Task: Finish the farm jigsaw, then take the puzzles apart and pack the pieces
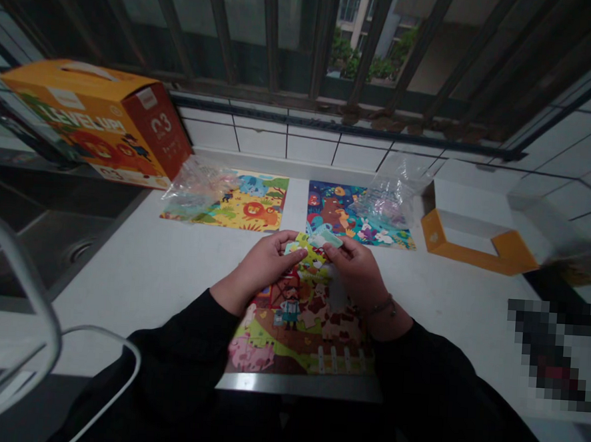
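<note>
My left hand (pixel 267 262) and my right hand (pixel 355 265) come close together over the counter, fingers closed on puzzle pieces. Between them are several joined jigsaw pieces (pixel 316 254), green with white sheep and pale blue. Thumbs lie on top; most of the other fingertips are hidden beneath. Below my hands, a partly assembled farm jigsaw puzzle (pixel 288 340) lies flat at the counter's front edge. It shows a farmer, brown and white cows, pink pigs and a white fence. My hands and forearms cover parts of its upper area and sides.
Two picture sheets, a yellow lion one (pixel 256 208) and a dark blue animal one (pixel 336 210), lie behind, under clear plastic bags (pixel 389 200). An orange carton (pixel 96 122) stands back left beside the sink (pixel 4 243). An opened white-and-orange box (pixel 474 238) sits right. A white cable (pixel 132 351) loops front left.
</note>
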Demonstrator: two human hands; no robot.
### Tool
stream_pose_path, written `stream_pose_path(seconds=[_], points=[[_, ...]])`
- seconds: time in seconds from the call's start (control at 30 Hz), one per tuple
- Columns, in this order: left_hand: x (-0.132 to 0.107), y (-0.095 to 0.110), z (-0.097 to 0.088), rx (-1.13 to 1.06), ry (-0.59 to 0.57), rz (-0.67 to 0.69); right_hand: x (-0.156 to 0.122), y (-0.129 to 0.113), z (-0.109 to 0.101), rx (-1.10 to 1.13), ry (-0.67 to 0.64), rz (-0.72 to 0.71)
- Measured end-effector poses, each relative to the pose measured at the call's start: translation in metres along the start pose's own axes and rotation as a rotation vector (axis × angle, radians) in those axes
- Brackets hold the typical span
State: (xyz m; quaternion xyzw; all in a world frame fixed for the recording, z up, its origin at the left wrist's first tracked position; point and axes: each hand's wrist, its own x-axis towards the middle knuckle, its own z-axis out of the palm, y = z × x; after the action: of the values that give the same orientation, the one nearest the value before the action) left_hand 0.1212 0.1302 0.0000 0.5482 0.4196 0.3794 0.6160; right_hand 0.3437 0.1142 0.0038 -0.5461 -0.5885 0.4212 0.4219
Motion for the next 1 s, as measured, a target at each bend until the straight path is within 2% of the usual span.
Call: stream_pose_path(seconds=[0.13,0.33,0.47,0.57,0.7,0.8,0.9,1.0], points=[[-0.001,0.001,0.0,-0.08,-0.019,-0.054,-0.001,0.001,0.001,-0.016,0.048,-0.038],[-0.005,0.006,0.001,-0.223,-0.089,-0.136,-0.004,-0.001,-0.002,-0.205,0.081,-0.384],[-0.006,0.003,0.001,-0.242,-0.081,-0.168,-0.007,-0.006,-0.008,-0.186,0.113,-0.463],[-0.004,-0.001,0.001,-0.205,-0.05,-0.142,-0.007,-0.006,-0.008,-0.105,0.126,-0.378],[-0.003,0.001,0.0,-0.188,0.021,-0.062,-0.002,0.002,-0.002,0.049,-0.023,-0.098],[-0.004,0.004,0.001,-0.175,0.024,-0.029,0.002,0.008,0.002,0.059,-0.049,0.014],[-0.006,0.007,0.0,-0.105,-0.022,0.012,0.004,0.009,0.003,-0.034,-0.074,0.01],[-0.006,0.008,0.0,0.009,-0.026,0.053,0.004,0.009,0.004,-0.221,-0.081,-0.125]])
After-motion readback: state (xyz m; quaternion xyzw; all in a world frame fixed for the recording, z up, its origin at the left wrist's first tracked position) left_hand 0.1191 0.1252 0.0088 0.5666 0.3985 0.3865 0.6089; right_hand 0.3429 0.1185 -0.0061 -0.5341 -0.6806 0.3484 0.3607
